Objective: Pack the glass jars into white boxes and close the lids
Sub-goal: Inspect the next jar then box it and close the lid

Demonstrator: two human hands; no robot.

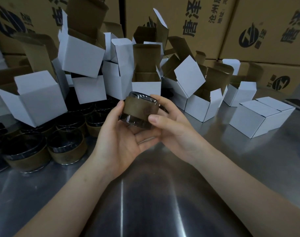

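The jar's far side and the tips of the fingers cupped under it are hidden, and the dark jars (67, 147) crowded at the table's left blur together under the heap of open white boxes (81, 55). The glass jar (139, 110), dark and glossy with a brown paper sleeve round its middle, is held tilted above the steel table (162, 202). The left hand (121, 139) cradles it palm-up, thumb on its left side, while the right hand (173, 127) clasps the right side between thumb and fingers.
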